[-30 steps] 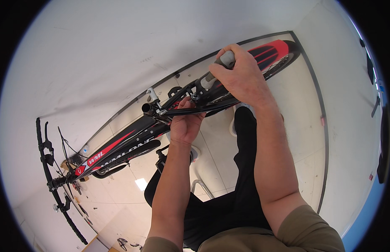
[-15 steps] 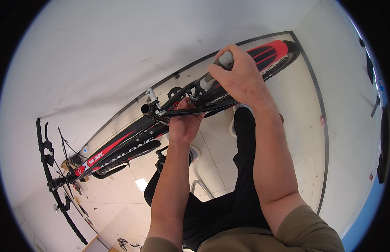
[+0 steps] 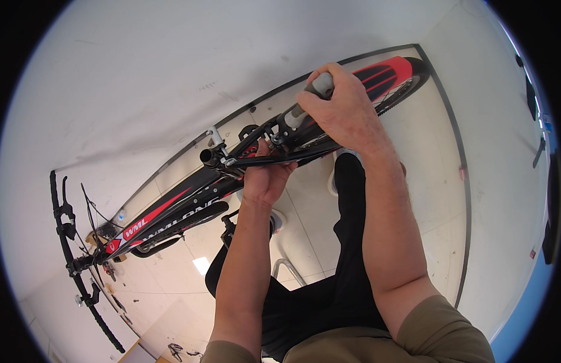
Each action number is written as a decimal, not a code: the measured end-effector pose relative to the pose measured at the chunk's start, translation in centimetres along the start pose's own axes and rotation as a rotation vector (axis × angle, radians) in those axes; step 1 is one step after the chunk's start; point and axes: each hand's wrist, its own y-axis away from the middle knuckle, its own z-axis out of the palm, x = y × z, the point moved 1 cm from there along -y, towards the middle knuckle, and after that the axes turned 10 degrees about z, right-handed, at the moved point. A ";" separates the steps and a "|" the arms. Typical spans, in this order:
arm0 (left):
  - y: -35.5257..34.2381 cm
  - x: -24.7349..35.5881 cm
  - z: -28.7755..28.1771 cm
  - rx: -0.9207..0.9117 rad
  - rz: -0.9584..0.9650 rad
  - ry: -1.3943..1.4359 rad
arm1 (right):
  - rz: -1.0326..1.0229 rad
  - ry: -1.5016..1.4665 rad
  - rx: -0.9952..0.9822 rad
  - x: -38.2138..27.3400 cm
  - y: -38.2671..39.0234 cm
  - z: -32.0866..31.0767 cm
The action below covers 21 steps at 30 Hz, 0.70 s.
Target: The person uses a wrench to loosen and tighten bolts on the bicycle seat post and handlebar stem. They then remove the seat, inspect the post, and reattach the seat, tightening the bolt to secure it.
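Observation:
A black and red bicycle (image 3: 147, 225) lies diagonally across the view, its rear wheel with red fender (image 3: 401, 71) at upper right. My right hand (image 3: 342, 113) is wrapped round a grey cylindrical handle (image 3: 321, 86), whose paler lower end meets black rear-frame parts. My left hand (image 3: 265, 180) is cupped under a black frame tube (image 3: 258, 160), its fingers curled up among the parts below that handle; what they hold is partly hidden. An open black tube end (image 3: 208, 157) and a silver clamp (image 3: 215, 138) sit just left of my hands.
Black handlebars (image 3: 64, 233) with cables stand at left beside small scattered items (image 3: 111, 272). A dark strip (image 3: 453, 121) borders the tiled floor below pale walls (image 3: 141, 78). My legs and shoes are beneath the bicycle; a curved metal tube (image 3: 286, 266) lies between them.
The bicycle and both hands appear shifted slightly left and up in the picture. My right hand keeps its grip, and my left hand stays under the frame.

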 end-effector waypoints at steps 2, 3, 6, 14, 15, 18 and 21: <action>0.4 -0.2 1.0 0.077 0.039 0.062 | 0.016 -0.007 -0.001 0.2 -0.1 -0.1; 0.5 -0.3 1.4 0.116 0.059 0.093 | 0.025 -0.011 0.000 0.3 -0.2 -0.2; 0.2 -0.4 -1.1 0.121 0.118 0.119 | 0.004 -0.013 -0.002 0.1 -0.1 -0.1; -0.2 0.4 0.1 0.021 0.000 -0.048 | 0.019 0.000 -0.008 -0.1 0.0 -0.1; -0.2 0.5 -0.1 0.016 -0.016 -0.050 | 0.021 0.002 -0.010 -0.2 0.0 -0.1; 0.2 0.2 0.5 0.113 0.041 0.005 | 0.027 -0.021 -0.007 0.0 0.0 -0.1; 0.4 0.4 1.2 0.090 0.070 0.082 | 0.014 -0.030 -0.009 0.4 -0.2 -0.1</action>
